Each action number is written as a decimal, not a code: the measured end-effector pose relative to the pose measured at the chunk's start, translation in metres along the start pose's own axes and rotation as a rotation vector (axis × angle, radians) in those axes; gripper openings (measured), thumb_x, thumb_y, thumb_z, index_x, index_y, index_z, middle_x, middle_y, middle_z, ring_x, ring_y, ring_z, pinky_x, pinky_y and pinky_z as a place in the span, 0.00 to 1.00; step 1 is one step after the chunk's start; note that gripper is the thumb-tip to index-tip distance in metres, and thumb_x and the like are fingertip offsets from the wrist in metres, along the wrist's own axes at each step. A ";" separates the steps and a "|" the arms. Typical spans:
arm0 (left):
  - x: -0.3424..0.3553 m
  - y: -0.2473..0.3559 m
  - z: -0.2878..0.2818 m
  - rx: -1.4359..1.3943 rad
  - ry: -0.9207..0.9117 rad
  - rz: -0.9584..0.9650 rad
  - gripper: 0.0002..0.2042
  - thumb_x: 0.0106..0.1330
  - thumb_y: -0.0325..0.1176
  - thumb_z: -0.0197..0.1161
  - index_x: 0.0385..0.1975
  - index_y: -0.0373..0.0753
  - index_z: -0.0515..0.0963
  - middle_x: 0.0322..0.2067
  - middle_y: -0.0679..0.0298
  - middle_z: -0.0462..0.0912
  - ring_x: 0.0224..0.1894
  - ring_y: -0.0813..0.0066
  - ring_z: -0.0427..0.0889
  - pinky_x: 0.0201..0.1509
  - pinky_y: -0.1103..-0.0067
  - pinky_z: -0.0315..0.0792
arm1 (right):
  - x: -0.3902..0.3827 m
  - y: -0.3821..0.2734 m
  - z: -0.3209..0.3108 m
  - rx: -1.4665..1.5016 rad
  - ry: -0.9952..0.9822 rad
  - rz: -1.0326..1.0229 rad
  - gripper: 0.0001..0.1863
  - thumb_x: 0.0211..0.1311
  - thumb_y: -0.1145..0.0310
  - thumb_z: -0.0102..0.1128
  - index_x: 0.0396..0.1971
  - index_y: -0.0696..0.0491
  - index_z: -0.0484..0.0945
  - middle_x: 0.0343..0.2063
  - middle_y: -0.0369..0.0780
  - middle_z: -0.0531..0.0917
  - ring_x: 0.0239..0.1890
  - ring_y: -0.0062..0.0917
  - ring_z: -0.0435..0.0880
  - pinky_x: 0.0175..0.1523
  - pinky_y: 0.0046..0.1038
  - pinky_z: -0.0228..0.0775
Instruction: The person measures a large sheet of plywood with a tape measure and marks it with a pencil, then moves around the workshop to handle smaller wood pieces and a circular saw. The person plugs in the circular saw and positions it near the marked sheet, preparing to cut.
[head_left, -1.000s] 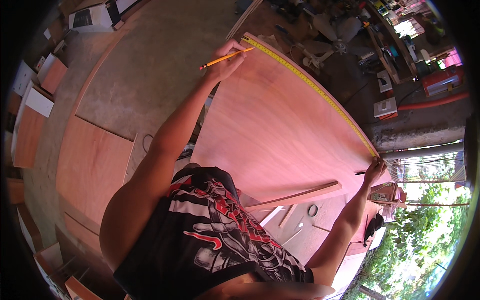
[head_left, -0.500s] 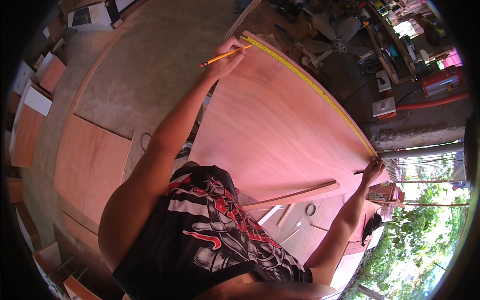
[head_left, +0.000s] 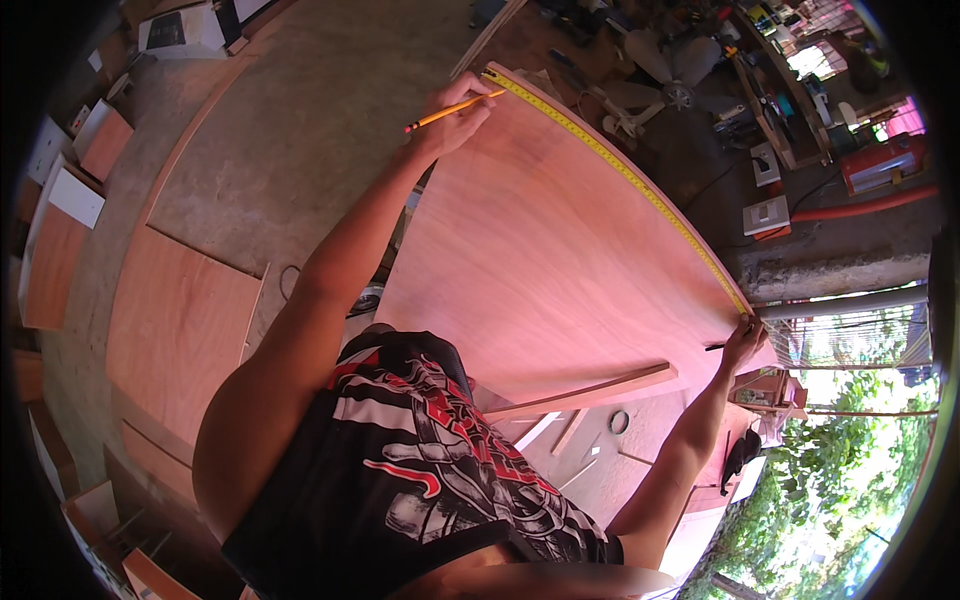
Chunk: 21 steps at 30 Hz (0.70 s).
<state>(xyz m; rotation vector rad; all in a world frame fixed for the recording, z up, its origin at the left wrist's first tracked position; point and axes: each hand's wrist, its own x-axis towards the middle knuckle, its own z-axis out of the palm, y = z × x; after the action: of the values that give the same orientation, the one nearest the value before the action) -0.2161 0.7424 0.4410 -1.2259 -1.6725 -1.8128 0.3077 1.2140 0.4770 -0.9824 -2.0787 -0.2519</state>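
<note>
Along the far edge of a wide, pinkish-brown plywood panel (head_left: 520, 250): a yellow, graduated blade of a tape measure (head_left: 638, 180), extended flat on the wood from the upper left corner almost to the right end. At that left corner: left hand (head_left: 462, 125), fingers closed around a slim orange-yellow pencil with a red end (head_left: 440, 116), point directed right, over the panel just beside the blade. At the right end of the blade: right hand (head_left: 742, 342), fingers narrowed onto the tape. Protruding leftward from the right hand: a thin black piece (head_left: 714, 347), too small for certain identification, possibly a strap. At the near right part of the panel: a long, narrow, reddish wooden batten (head_left: 600, 386), set at a slant. Beyond the batten, at floor level: a dark, thin ring (head_left: 611, 422). Past the far edge: a grey-bladed fan (head_left: 678, 95) and, farther right, a white rectangular outlet box (head_left: 767, 216). Left of the left arm, well apart from the panel: a flat brown plywood sheet (head_left: 185, 310).
</note>
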 end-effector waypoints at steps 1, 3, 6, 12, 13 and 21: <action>0.000 -0.001 0.000 -0.007 -0.002 -0.004 0.05 0.63 0.24 0.63 0.31 0.35 0.73 0.28 0.63 0.82 0.29 0.78 0.81 0.32 0.82 0.74 | 0.000 0.000 0.000 -0.024 -0.001 0.001 0.14 0.65 0.54 0.59 0.40 0.49 0.79 0.33 0.44 0.74 0.38 0.41 0.74 0.45 0.43 0.64; -0.001 -0.004 0.000 -0.020 -0.014 -0.008 0.04 0.64 0.24 0.62 0.33 0.35 0.73 0.29 0.63 0.82 0.31 0.79 0.82 0.34 0.82 0.74 | 0.000 -0.001 0.000 -0.018 0.004 -0.008 0.14 0.65 0.54 0.58 0.40 0.49 0.78 0.33 0.44 0.74 0.38 0.41 0.74 0.45 0.43 0.64; -0.002 -0.007 0.000 -0.036 -0.029 -0.011 0.03 0.67 0.24 0.59 0.35 0.35 0.73 0.31 0.62 0.84 0.36 0.81 0.82 0.40 0.82 0.74 | 0.000 -0.002 0.001 -0.023 0.003 0.003 0.14 0.66 0.54 0.58 0.40 0.49 0.78 0.34 0.44 0.74 0.38 0.41 0.74 0.45 0.43 0.64; -0.003 -0.008 0.000 -0.022 -0.040 -0.034 0.02 0.67 0.25 0.58 0.35 0.35 0.72 0.32 0.62 0.84 0.36 0.80 0.83 0.41 0.82 0.75 | -0.001 -0.001 0.001 0.000 0.000 0.021 0.15 0.64 0.52 0.59 0.42 0.46 0.78 0.36 0.43 0.74 0.40 0.42 0.74 0.46 0.45 0.65; -0.003 -0.008 -0.001 0.006 -0.047 -0.029 0.03 0.67 0.25 0.58 0.35 0.35 0.72 0.31 0.62 0.84 0.36 0.79 0.83 0.41 0.82 0.75 | -0.001 0.000 0.001 0.000 -0.020 0.035 0.15 0.63 0.51 0.59 0.42 0.45 0.78 0.37 0.42 0.74 0.41 0.42 0.74 0.47 0.45 0.65; -0.001 -0.011 -0.002 -0.025 -0.053 -0.011 0.04 0.67 0.26 0.59 0.35 0.35 0.72 0.31 0.62 0.85 0.36 0.79 0.83 0.40 0.82 0.75 | 0.001 0.002 0.002 0.013 -0.023 0.040 0.14 0.64 0.52 0.60 0.41 0.46 0.79 0.36 0.42 0.73 0.41 0.40 0.75 0.46 0.43 0.66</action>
<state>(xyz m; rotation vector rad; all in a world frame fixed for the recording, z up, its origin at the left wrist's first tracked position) -0.2244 0.7423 0.4340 -1.2878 -1.6929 -1.8277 0.3080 1.2170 0.4765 -1.0225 -2.0771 -0.2072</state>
